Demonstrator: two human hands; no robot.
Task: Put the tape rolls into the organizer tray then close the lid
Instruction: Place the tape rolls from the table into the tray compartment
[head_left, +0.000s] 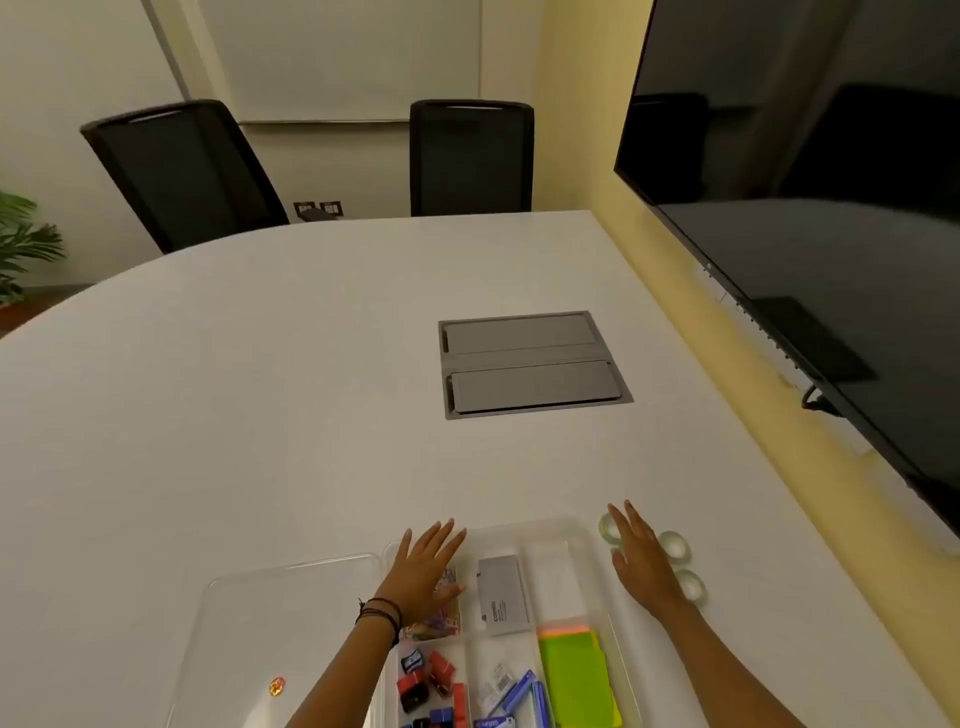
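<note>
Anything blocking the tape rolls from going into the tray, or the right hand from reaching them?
Nothing visible. The right hand is already over the tape rolls beside the organizer tray; the lid lies open on the far side, and the nearest compartment's far end looks bare.

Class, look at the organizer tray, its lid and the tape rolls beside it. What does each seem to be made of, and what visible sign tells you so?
Organizer tray: clear, glossy plastic by the look; the table and contents show through its walls.
Lid: apparently the same clear plastic; the white tabletop shows through it, with rim highlights.
Tape rolls: probably translucent, glossy adhesive film; pale greenish rings with open centres. Core material cannot be told.
</note>
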